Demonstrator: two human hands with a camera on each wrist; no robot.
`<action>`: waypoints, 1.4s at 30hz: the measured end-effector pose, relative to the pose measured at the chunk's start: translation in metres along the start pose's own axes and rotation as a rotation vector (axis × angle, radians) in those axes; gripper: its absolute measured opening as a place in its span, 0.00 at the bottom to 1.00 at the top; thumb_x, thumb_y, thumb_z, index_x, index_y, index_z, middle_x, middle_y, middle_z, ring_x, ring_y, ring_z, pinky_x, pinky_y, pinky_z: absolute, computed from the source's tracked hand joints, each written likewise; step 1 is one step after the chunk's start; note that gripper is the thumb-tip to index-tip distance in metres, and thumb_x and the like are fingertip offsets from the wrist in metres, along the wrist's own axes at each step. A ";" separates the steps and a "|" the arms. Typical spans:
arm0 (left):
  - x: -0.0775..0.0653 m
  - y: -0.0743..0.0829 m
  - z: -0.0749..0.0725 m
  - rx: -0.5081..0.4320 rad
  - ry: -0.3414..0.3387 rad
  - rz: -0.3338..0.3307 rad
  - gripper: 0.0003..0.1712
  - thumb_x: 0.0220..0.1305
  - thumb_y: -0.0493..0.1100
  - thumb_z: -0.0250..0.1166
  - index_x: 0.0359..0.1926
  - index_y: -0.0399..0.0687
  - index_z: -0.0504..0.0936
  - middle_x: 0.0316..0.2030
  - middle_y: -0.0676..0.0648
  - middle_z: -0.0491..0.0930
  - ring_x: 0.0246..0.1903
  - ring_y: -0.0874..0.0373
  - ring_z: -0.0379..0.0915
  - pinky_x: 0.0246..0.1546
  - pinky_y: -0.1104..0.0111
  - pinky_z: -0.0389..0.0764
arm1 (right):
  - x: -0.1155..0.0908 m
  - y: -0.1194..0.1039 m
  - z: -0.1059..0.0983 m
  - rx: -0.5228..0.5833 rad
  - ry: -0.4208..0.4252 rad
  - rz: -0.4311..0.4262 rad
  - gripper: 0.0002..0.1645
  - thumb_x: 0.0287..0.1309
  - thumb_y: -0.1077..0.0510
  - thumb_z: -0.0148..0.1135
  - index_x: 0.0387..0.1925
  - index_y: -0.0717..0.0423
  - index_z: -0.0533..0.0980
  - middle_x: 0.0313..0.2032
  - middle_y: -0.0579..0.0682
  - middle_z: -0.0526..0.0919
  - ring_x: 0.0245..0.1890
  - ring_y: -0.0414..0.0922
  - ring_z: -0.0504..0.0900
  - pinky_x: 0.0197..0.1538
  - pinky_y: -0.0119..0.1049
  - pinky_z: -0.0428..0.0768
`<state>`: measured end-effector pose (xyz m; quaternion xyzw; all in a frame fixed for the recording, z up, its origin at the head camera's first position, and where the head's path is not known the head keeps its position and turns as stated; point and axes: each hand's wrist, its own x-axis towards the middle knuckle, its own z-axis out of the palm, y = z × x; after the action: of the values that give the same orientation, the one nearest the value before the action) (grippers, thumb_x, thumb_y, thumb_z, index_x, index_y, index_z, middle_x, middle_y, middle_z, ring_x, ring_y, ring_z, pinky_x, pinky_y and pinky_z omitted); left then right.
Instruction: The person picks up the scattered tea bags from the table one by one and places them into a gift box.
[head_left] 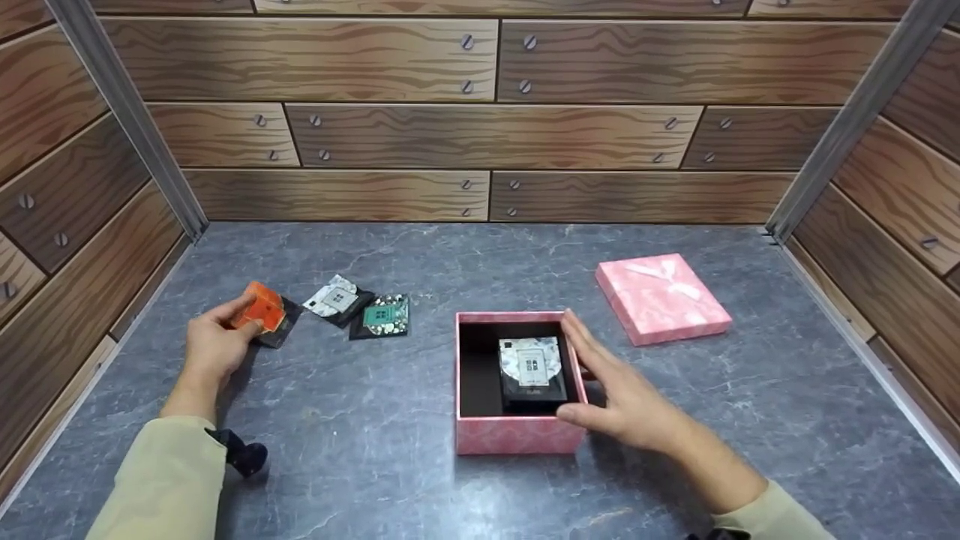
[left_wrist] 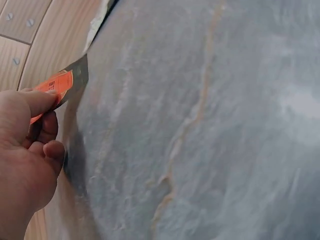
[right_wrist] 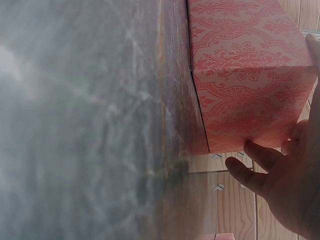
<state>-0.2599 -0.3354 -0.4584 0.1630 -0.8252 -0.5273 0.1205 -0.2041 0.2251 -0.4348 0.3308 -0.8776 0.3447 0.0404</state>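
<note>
My left hand (head_left: 217,341) pinches a small flat packet (head_left: 268,311), orange and black, between thumb and fingers at the table's left. In the left wrist view the packet (left_wrist: 75,80) sticks out past the thumb. A white-and-black packet (head_left: 337,298) and a green patterned packet (head_left: 388,316) lie just right of it, close together. My right hand (head_left: 630,397) rests against the right side of an open pink box (head_left: 517,436), thumb and fingers spread along its rim. Inside the box, toward its right side, is another white-and-black packet (head_left: 533,371).
A pink lid (head_left: 664,296) with a pale bow design lies behind and right of the box. Wood-patterned walls (head_left: 487,135) enclose the grey marbled table (head_left: 360,427) at the back and sides.
</note>
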 end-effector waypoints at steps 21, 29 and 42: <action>-0.011 0.088 0.003 -0.076 0.011 0.298 0.20 0.72 0.32 0.68 0.62 0.33 0.84 0.58 0.32 0.82 0.35 0.73 0.78 0.37 0.81 0.80 | 0.002 0.002 0.001 0.018 0.003 -0.026 0.64 0.60 0.41 0.73 0.85 0.56 0.49 0.84 0.57 0.47 0.78 0.64 0.57 0.70 0.69 0.63; -0.039 0.145 0.041 -0.080 -0.175 0.479 0.28 0.65 0.29 0.73 0.66 0.37 0.82 0.59 0.33 0.82 0.43 0.57 0.82 0.43 0.77 0.82 | 0.001 0.002 0.002 0.010 0.003 -0.014 0.64 0.60 0.40 0.73 0.86 0.54 0.48 0.85 0.51 0.44 0.78 0.66 0.57 0.69 0.73 0.63; -0.096 0.187 0.093 -0.082 -0.456 0.651 0.32 0.61 0.27 0.74 0.67 0.41 0.83 0.54 0.40 0.84 0.31 0.55 0.82 0.26 0.72 0.80 | 0.001 0.003 0.001 0.019 0.004 -0.027 0.64 0.60 0.40 0.72 0.85 0.55 0.48 0.85 0.51 0.45 0.78 0.64 0.57 0.70 0.71 0.63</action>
<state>-0.2331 -0.1474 -0.3293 -0.2330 -0.8176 -0.5166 0.1016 -0.2066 0.2258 -0.4371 0.3421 -0.8696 0.3533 0.0438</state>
